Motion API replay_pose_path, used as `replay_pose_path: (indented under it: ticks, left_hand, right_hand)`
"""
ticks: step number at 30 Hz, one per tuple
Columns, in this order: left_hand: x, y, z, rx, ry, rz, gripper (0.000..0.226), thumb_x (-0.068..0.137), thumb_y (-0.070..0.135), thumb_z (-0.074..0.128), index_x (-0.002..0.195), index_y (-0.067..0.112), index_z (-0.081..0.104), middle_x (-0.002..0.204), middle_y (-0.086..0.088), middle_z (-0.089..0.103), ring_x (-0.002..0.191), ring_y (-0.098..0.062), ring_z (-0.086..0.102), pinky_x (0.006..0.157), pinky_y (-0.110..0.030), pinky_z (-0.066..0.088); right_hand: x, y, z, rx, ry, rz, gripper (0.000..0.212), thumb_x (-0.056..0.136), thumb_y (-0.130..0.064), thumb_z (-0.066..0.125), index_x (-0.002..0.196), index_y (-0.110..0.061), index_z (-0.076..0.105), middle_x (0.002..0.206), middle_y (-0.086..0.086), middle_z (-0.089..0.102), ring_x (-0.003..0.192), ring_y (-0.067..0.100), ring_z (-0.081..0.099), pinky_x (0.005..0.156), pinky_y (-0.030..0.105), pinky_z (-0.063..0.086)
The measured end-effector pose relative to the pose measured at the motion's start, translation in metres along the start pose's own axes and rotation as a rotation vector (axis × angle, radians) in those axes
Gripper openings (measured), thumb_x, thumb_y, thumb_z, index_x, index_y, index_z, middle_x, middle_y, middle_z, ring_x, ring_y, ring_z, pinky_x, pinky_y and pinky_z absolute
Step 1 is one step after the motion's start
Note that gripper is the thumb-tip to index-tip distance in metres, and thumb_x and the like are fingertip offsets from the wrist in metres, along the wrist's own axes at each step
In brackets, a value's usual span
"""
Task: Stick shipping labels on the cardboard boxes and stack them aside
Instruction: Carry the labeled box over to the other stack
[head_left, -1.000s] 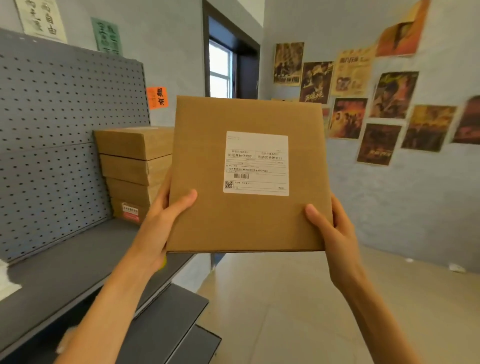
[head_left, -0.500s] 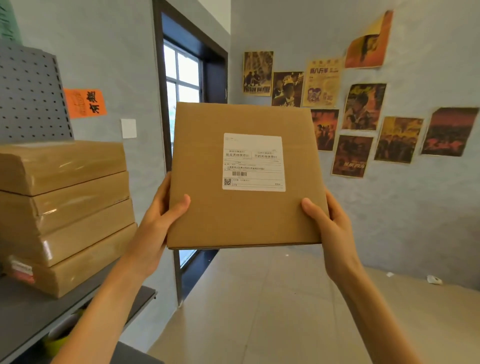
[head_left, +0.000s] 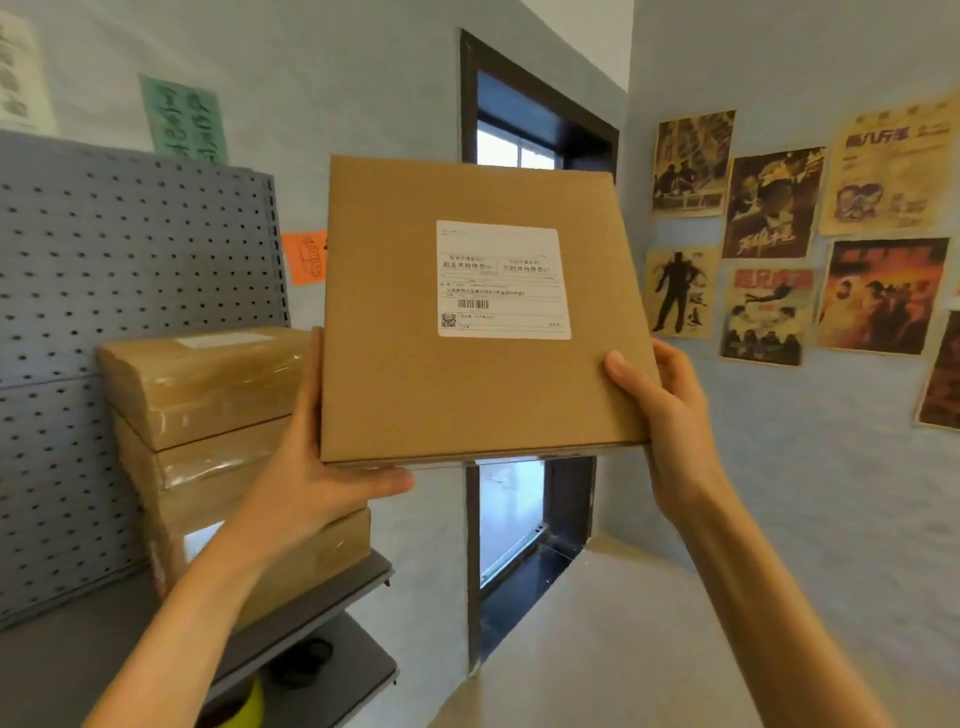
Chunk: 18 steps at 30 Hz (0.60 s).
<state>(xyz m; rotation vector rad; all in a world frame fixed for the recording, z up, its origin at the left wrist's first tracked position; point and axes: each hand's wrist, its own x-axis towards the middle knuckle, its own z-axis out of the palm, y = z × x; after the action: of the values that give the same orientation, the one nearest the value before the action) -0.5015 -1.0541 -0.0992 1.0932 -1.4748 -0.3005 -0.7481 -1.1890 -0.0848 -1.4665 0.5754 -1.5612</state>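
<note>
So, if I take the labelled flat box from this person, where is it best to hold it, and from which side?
Probably by the two side edges of the flat box, coming from left and right, as the left hand and right hand do now. It is wide and thin, so opposite edges steady it, and the shipping label stays uncovered.

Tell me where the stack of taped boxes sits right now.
In the head view the stack of taped boxes sits left of centre on the grey shelf, against the pegboard, just behind the left hand holding the labelled box.
</note>
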Motion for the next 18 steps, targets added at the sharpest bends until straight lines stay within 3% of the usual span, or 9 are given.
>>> replay_pose_path:
  ticks: [2,5,7,10,14,18]
  left_hand:
    - [0.008,-0.001,-0.008,0.069,0.095,0.003,0.144,0.035,0.055,0.089,0.150,0.034,0.005,0.141,0.018,0.043,0.126,0.003,0.045,0.097,-0.018,0.044]
    - [0.018,0.003,-0.018,0.149,0.229,-0.005,0.145,0.034,0.057,0.088,0.151,0.034,0.005,0.140,0.027,0.040,0.125,0.008,0.042,0.094,-0.007,0.040]
    - [0.023,0.006,-0.024,0.212,0.298,-0.028,0.145,0.033,0.059,0.087,0.150,0.035,0.007,0.130,0.038,0.044,0.121,0.013,0.044,0.095,-0.008,0.040]
    - [0.026,0.008,-0.037,0.273,0.406,-0.095,0.144,0.029,0.060,0.088,0.149,0.037,0.012,0.126,0.031,0.052,0.115,0.012,0.050,0.094,-0.018,0.039]
    - [0.029,0.013,-0.058,0.325,0.527,-0.157,0.140,0.028,0.062,0.087,0.148,0.036,0.021,0.125,0.024,0.057,0.111,0.009,0.054,0.087,-0.015,0.044]
    - [0.040,0.014,-0.077,0.363,0.582,-0.201,0.128,0.033,0.064,0.086,0.144,0.039,0.029,0.122,0.025,0.060,0.110,0.005,0.056,0.094,-0.027,0.045]
  right_hand:
    - [0.026,0.011,0.016,0.050,-0.090,0.004,0.051,0.079,-0.040,0.069,0.123,-0.026,0.048,0.116,-0.006,0.062,0.100,0.012,0.064,0.074,0.024,0.051]
    - [0.064,0.024,0.041,0.134,-0.245,0.027,0.043,0.080,-0.039,0.069,0.119,-0.028,0.052,0.114,-0.007,0.065,0.094,0.009,0.067,0.072,0.023,0.052]
    - [0.086,0.032,0.059,0.175,-0.361,0.032,0.048,0.076,-0.043,0.071,0.119,-0.030,0.052,0.116,-0.006,0.065,0.096,0.009,0.067,0.076,0.024,0.054]
    - [0.111,0.041,0.087,0.235,-0.492,0.036,0.062,0.072,-0.045,0.071,0.128,-0.026,0.051,0.119,-0.005,0.064,0.104,0.014,0.065,0.087,0.030,0.053]
    - [0.129,0.051,0.128,0.247,-0.659,0.019,0.074,0.071,-0.050,0.067,0.137,-0.027,0.042,0.124,-0.007,0.059,0.108,0.012,0.061,0.089,0.029,0.052]
    - [0.144,0.059,0.169,0.281,-0.690,0.042,0.072,0.068,-0.055,0.065,0.132,-0.031,0.042,0.122,-0.009,0.057,0.107,0.010,0.058,0.083,0.027,0.050]
